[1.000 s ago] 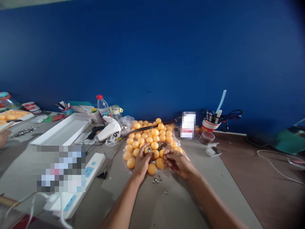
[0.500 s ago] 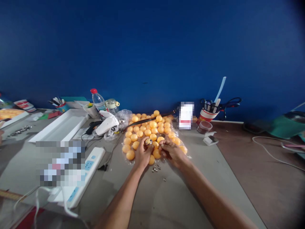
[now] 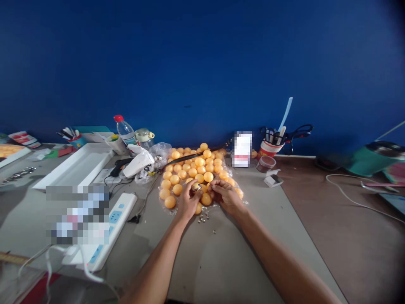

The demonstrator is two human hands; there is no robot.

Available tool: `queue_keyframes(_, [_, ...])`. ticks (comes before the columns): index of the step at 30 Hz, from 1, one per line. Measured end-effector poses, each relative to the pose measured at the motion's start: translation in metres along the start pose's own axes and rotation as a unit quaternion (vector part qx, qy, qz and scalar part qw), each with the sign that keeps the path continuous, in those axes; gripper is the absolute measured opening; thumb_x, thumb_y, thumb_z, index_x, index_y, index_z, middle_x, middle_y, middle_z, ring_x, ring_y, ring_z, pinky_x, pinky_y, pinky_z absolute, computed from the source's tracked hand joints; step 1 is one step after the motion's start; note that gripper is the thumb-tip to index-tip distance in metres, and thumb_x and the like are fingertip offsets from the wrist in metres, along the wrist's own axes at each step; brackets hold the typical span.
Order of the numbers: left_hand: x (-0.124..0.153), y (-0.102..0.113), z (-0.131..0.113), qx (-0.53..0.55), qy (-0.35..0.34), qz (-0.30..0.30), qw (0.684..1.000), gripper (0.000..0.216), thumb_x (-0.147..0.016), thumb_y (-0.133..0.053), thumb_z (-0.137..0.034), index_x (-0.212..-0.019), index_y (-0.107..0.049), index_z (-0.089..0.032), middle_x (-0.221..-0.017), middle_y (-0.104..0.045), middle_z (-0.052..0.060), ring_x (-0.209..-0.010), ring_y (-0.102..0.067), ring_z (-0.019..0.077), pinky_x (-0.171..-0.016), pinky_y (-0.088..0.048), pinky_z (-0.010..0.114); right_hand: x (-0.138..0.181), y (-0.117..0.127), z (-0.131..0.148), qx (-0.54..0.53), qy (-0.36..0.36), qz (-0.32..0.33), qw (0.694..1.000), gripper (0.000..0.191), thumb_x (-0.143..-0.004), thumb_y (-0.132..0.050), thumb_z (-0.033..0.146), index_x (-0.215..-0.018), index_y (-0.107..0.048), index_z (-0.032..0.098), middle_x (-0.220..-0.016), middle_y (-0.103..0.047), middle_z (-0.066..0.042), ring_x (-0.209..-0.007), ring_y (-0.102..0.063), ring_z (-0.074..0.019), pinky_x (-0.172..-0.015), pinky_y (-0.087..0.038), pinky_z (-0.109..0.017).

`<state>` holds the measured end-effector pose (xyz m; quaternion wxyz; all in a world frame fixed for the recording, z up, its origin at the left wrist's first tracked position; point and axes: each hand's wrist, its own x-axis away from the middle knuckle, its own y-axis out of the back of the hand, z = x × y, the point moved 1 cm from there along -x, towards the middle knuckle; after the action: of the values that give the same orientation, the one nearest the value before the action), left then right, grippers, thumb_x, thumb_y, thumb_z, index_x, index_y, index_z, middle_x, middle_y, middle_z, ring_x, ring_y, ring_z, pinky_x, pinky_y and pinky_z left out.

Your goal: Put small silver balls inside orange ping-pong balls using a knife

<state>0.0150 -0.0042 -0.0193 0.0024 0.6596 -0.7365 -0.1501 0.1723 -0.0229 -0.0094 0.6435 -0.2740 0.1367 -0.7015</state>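
Note:
A heap of several orange balls [image 3: 196,169] lies on clear plastic on the grey table [image 3: 221,261]. My left hand [image 3: 187,202] is closed around one orange ball with a small shiny metal piece [image 3: 196,186] on top of it. My right hand [image 3: 226,195] is curled in a pinch right beside it, over the near edge of the heap; what its fingers hold is too small to name. Several small metal beads [image 3: 204,218] lie loose on the table just in front of both hands.
To the left lie a white power strip [image 3: 107,230], a glue gun [image 3: 134,164], a white tray [image 3: 74,166], a water bottle [image 3: 125,128] and a jar. Behind the heap stand a red cup of scissors [image 3: 269,145] and a small brown pot [image 3: 265,164]. Cables cross the brown surface at right.
The hands, the heap and everything on the table sit higher and slightly further left in the picture as the head camera tipped. Both hands keep the same grip at the heap's near edge.

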Motion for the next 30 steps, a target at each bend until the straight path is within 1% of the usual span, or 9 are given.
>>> queue_keyframes(7, [0.001,-0.001,-0.003,-0.013,-0.014,0.005,1.000,0.039,-0.078,-0.066,-0.023,-0.117,-0.063,-0.022,-0.117,-0.066,0.007,-0.109,-0.060,0.0224,-0.098,-0.046,0.038,0.000,0.000,0.000,-0.026,0.009,0.002,1.000,0.032,-0.056,-0.085,0.035,-0.077,-0.068,0.018,-0.071,-0.069,-0.001,-0.055,-0.056,-0.0114,-0.053,-0.042,-0.024])
queue_keyframes(13, [0.002,-0.005,-0.001,-0.024,-0.023,0.034,0.999,0.040,-0.080,-0.065,-0.023,-0.119,-0.063,-0.024,-0.123,-0.065,0.007,-0.114,-0.059,0.0227,-0.102,-0.044,0.040,-0.002,0.001,-0.008,-0.028,0.007,0.021,0.999,0.028,-0.057,-0.085,0.032,-0.072,-0.067,0.018,-0.067,-0.067,0.000,-0.054,-0.055,-0.0105,-0.055,-0.043,-0.024])
queue_keyframes(16, [0.002,-0.007,0.003,-0.022,-0.023,0.044,0.999,0.040,-0.078,-0.067,-0.024,-0.119,-0.064,-0.022,-0.123,-0.065,0.008,-0.115,-0.059,0.0240,-0.103,-0.044,0.042,-0.004,0.002,-0.010,-0.046,0.002,0.022,0.999,0.029,-0.057,-0.085,0.029,-0.078,-0.068,0.018,-0.069,-0.068,0.000,-0.059,-0.059,-0.0115,-0.061,-0.047,-0.026])
queue_keyframes(18, [0.002,-0.008,0.005,-0.019,-0.011,0.043,0.999,0.040,-0.078,-0.067,-0.024,-0.119,-0.064,-0.022,-0.121,-0.065,0.009,-0.113,-0.060,0.0242,-0.102,-0.044,0.042,-0.005,0.003,-0.009,-0.054,-0.001,0.018,0.998,0.032,-0.056,-0.085,0.028,-0.082,-0.070,0.019,-0.070,-0.069,0.000,-0.061,-0.060,-0.0125,-0.066,-0.049,-0.028])
queue_keyframes(20, [0.002,-0.007,0.004,-0.022,-0.001,0.041,0.999,0.041,-0.079,-0.066,-0.024,-0.119,-0.063,-0.022,-0.122,-0.065,0.009,-0.114,-0.059,0.0242,-0.102,-0.044,0.042,-0.006,0.003,-0.008,-0.052,-0.005,0.017,0.998,0.032,-0.054,-0.086,0.029,-0.081,-0.070,0.019,-0.070,-0.069,0.000,-0.062,-0.061,-0.0131,-0.067,-0.049,-0.029])
queue_keyframes(25, [0.001,-0.006,0.000,-0.032,-0.014,0.046,0.998,0.042,-0.079,-0.066,-0.023,-0.121,-0.063,-0.023,-0.125,-0.064,0.008,-0.116,-0.058,0.0235,-0.104,-0.042,0.041,-0.006,0.005,-0.005,-0.025,-0.005,0.025,0.999,0.027,-0.053,-0.086,0.031,-0.068,-0.068,0.018,-0.066,-0.066,0.001,-0.060,-0.057,-0.0112,-0.062,-0.046,-0.026])
queue_keyframes(30, [0.001,-0.006,-0.001,-0.028,-0.006,0.044,0.999,0.043,-0.078,-0.067,-0.022,-0.121,-0.063,-0.024,-0.122,-0.065,0.007,-0.114,-0.059,0.0236,-0.102,-0.044,0.040,-0.004,0.004,-0.003,0.013,-0.011,0.057,0.998,0.025,-0.058,-0.083,0.034,-0.067,-0.064,0.020,-0.051,-0.056,0.004,-0.050,-0.045,-0.0090,-0.050,-0.035,-0.024])
